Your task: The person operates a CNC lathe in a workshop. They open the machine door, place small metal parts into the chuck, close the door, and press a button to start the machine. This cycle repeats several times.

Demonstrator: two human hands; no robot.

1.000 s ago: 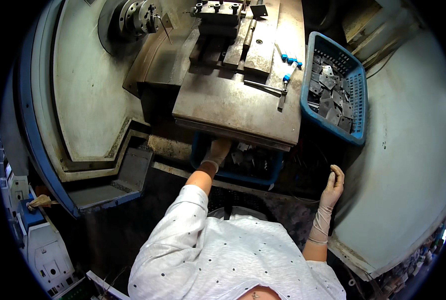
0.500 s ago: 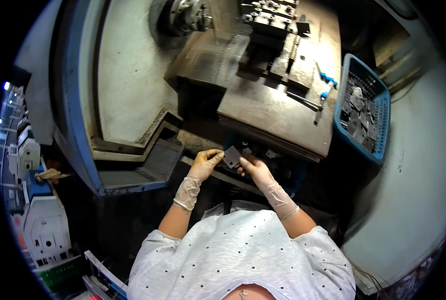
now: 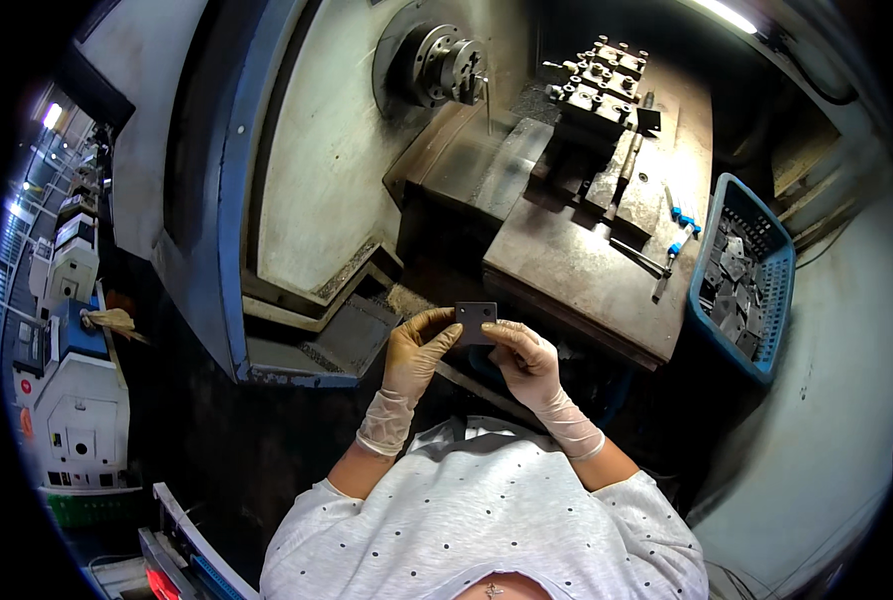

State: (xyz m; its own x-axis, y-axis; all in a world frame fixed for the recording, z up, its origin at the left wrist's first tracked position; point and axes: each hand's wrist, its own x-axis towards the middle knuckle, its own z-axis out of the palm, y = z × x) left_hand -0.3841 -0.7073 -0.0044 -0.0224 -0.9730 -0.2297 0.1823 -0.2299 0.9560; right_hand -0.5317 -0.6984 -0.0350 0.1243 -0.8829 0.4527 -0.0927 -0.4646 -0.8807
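Note:
Between my hands is a small dark grey metal plate (image 3: 477, 318), roughly square, with holes near its upper corners. My left hand (image 3: 418, 350), in a thin glove stained yellow-brown at the fingers, pinches the plate's left edge between thumb and fingers. On the opposite edge, my right hand (image 3: 527, 362) in a pale glove grips it too, thumb and fingers closed. The plate is held up in front of my body, short of the machine's flat metal bed and apart from it.
A lathe chuck (image 3: 448, 68) sits at the upper left. Beyond my hands lies a metal machine bed (image 3: 566, 270) carrying a tool block (image 3: 596, 105) and a blue-handled tool (image 3: 681, 240). Right of it stands a blue basket (image 3: 706, 325) of metal plates. A blue-edged machine door (image 3: 228, 200) is left.
The plate has turned from a tilted pose to nearly square-on, with its holes now along the top. Both hands keep hold of it. My view has shifted, so the machine appears lower and farther right.

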